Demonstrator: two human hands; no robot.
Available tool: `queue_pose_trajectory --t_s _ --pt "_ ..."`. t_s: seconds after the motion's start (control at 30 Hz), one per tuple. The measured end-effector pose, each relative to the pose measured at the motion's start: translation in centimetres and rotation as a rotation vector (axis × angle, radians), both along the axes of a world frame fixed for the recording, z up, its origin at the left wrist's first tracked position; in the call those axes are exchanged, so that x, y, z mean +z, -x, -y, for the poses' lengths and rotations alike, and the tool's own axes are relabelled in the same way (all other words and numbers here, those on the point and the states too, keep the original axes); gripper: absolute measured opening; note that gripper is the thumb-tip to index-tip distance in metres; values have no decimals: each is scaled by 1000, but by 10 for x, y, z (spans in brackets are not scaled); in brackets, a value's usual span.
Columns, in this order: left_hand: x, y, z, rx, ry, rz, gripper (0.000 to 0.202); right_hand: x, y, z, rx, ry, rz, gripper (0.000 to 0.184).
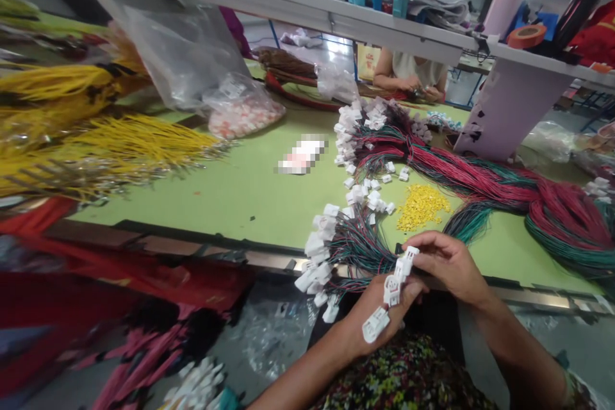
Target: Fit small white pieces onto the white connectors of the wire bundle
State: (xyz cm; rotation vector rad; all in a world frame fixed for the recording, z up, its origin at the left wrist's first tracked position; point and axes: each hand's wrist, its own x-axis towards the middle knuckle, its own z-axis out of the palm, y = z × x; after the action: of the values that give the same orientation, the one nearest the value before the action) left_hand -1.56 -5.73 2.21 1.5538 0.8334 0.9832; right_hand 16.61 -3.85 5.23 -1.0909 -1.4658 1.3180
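Observation:
White plastic connectors (393,289) on thin wires lie in a row across my left hand (368,311), whose fingers are curled round their wires near the table's front edge. My right hand (454,269) pinches the topmost white connector (410,257) between thumb and fingertips, just above the left hand. Beside my left hand, a bundle of dark red and green wires (362,243) with white connectors (321,240) on its ends lies over the table edge. Small yellow pieces (423,205) form a pile just beyond my right hand.
A thick red and green wire bundle (480,179) crosses the green table (230,198). Yellow wires (120,147) cover the left side, near a plastic bag of small pale parts (245,109). A shelf (336,13) spans above. Another person (413,73) sits beyond it.

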Motion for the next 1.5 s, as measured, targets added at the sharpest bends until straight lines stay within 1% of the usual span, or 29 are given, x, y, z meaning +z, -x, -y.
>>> queue_pose_trajectory --t_s 0.03,0.07,0.1,0.17,0.23,0.27,0.33,0.4,0.5,0.6,0.67,0.77,0.9,1.0,1.07,1.13,1.2,1.27,1.37,1.5 --pt "-1 1 1 13 17 31 42 -1 1 -2 -4 -5 -18 29" --pt "-3 1 1 32 42 82 37 -2 1 -2 -23 -44 -23 25" --pt "-5 2 2 56 74 142 36 -4 0 0 -44 -111 -20 21" --pt "-10 1 3 115 171 264 43 -7 -3 7 -65 -289 7 15" --pt "-12 0 4 102 312 330 46 -11 -8 15 -36 -439 63 12" --pt "-12 0 4 81 374 340 45 -11 -11 18 -17 -481 92 14" --pt "-11 0 6 42 447 321 44 -12 -16 19 16 -486 142 15" --pt "-8 0 8 42 451 279 41 -13 -20 12 27 -432 208 12" --pt "-5 1 10 107 405 238 37 -18 -22 -14 34 -365 404 14" --pt "-4 0 11 172 360 231 35 -28 -21 -45 98 -409 631 18" --pt "-4 -1 10 191 366 245 36 -34 -20 -60 168 -448 715 21" --pt "-9 -3 9 206 392 269 42 -39 -18 -73 239 -470 737 19" --pt "-21 -6 5 251 379 311 45 -40 -16 -76 252 -471 723 16" --pt "-25 -8 3 281 384 372 45 -33 -13 -66 195 -462 699 13" --pt "-24 -8 2 293 395 392 43 -21 -12 -52 117 -438 632 10" --pt "-21 -8 2 310 408 406 39 -5 -10 -34 18 -400 485 6" --pt "-19 -8 3 324 420 428 36 11 -9 -16 41 -402 405 6" --pt "-17 -9 3 333 412 440 33 23 -8 -2 73 -466 400 8" --pt "-16 -10 3 332 361 417 31 29 -7 10 76 -593 498 13" --pt "-12 -10 3 341 256 356 25 25 -7 13 67 -720 585 16"
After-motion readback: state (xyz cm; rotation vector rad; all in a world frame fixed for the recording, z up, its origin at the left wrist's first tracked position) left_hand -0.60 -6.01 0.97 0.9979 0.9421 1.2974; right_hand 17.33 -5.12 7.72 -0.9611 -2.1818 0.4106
